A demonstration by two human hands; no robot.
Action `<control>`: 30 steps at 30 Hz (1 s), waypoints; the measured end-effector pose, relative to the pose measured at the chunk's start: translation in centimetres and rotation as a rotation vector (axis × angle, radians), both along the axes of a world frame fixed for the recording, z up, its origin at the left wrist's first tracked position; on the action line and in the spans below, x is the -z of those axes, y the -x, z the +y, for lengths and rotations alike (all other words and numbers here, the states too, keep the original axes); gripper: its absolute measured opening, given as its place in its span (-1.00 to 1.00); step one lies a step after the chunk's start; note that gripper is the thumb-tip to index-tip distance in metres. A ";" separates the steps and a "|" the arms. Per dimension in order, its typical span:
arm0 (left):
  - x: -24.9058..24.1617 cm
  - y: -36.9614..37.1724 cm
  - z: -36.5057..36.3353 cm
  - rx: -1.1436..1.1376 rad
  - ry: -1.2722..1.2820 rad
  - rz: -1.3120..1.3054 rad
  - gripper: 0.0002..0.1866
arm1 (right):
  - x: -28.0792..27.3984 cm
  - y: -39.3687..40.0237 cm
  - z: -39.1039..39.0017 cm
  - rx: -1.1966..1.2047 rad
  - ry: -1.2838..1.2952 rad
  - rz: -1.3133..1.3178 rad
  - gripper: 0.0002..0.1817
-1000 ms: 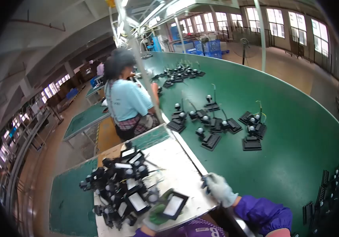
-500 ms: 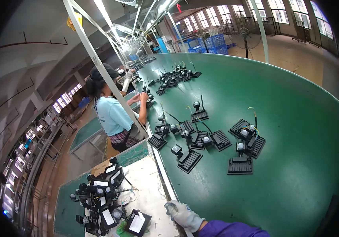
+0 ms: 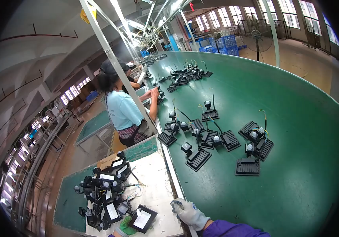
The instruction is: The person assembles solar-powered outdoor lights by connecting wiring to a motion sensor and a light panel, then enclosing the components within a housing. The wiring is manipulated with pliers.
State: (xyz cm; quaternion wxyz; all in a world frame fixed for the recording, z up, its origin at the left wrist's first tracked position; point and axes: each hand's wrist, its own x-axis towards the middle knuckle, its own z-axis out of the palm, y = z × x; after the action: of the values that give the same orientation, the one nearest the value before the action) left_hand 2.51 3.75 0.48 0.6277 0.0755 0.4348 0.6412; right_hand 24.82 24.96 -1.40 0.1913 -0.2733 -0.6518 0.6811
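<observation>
My left hand (image 3: pixel 126 226), in a green glove, is low in the view, its fingers closed at the near-left edge of a black floodlight (image 3: pixel 143 218) with a white label on its face. Part of that hand is hidden by the lamp and the frame's bottom edge. Beside the lamp lies a heap of similar floodlights (image 3: pixel 106 193) with round white sensors and loose wires. My right hand (image 3: pixel 190 213), in a white glove with a purple sleeve, rests at the green table's metal edge. Its fingers are curled in; what they hold, if anything, is hidden.
More finned floodlights lie on the green table (image 3: pixel 288 201), near ones around a lone unit (image 3: pixel 247 167), others farther off. A white board (image 3: pixel 159 197) lies under the heap. A metal post (image 3: pixel 116 65) rises at the table edge. A person in a light-blue shirt (image 3: pixel 124 106) works beyond it.
The whole view has shifted, so the scene sits farther right. More of my green-gloved left hand shows beside the labelled floodlight. My right hand stays at the table edge.
</observation>
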 end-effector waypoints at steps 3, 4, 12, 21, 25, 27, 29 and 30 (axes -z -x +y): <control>0.9 0.6 0.2 0.054 -0.015 -0.025 -0.05 | 0.4 0.0 -0.1 0.030 -0.114 0.041 -0.69; 1.2 0.8 0.4 0.071 -0.024 -0.032 -0.05 | -0.1 -0.2 -0.2 0.023 -0.080 0.049 -0.69; 0.0 0.2 0.3 0.152 -0.080 0.031 -0.05 | 0.2 -0.3 -0.5 0.022 0.060 0.100 -0.64; 0.1 -3.4 3.4 0.184 -0.141 -0.272 -0.27 | 2.8 2.4 -0.8 0.243 -0.415 0.014 -0.59; -1.7 -5.6 2.4 0.313 -0.246 -0.535 -0.29 | -1.5 -0.2 -3.3 0.342 -0.390 -0.209 -0.64; -2.6 -5.5 1.3 0.339 -0.288 -0.639 -0.30 | -2.3 1.3 -3.5 0.332 -0.411 -0.282 -0.66; -3.2 -5.2 0.2 0.344 -0.332 -0.710 -0.31 | -0.5 3.4 -3.1 0.457 -0.331 -0.221 -0.66; -3.2 -5.0 -0.3 0.333 -0.342 -0.720 -0.32 | -1.3 2.8 -4.5 0.511 -0.280 -0.137 -0.63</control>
State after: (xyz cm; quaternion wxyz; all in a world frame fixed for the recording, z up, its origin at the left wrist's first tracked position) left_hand 7.46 3.49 3.71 0.8128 0.0192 0.0574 0.5794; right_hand 21.97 20.48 -0.12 0.3480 -0.4449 -0.6607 0.4944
